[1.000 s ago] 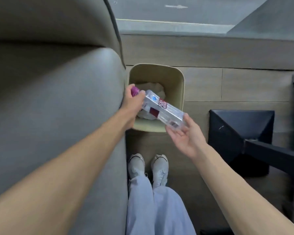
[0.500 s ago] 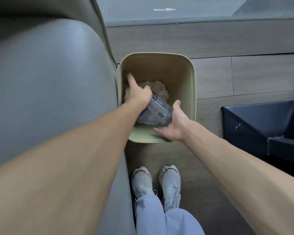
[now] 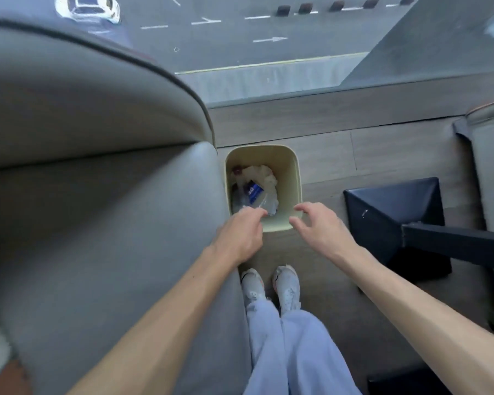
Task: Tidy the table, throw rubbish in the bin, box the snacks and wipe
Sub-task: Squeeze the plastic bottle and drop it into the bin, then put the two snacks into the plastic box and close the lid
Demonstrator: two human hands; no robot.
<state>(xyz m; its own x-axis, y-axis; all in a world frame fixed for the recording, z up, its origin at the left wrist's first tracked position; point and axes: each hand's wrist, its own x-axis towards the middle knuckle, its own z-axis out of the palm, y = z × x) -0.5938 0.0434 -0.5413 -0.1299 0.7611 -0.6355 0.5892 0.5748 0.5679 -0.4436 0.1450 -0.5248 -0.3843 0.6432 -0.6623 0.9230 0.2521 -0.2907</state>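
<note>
A beige bin [image 3: 293, 166] stands on the wooden floor beside the grey sofa. Inside it lies a clear plastic bottle [image 3: 250, 192] with a purple cap and a blue label, on top of crumpled white paper [image 3: 265, 175]. My left hand [image 3: 240, 238] hovers over the bin's near left corner, fingers loosely curled, holding nothing. My right hand [image 3: 317, 226] hangs over the near right corner with relaxed, spread fingers, also empty.
The grey sofa [image 3: 97, 209] fills the left side, right against the bin. A black table base [image 3: 394, 212] and its leg stand on the floor at the right. My feet in white shoes [image 3: 271, 286] are just behind the bin. A window is ahead.
The bottle has left my hands and now lies in the bin. Both hands have drawn back and up from inside the bin to its near rim.
</note>
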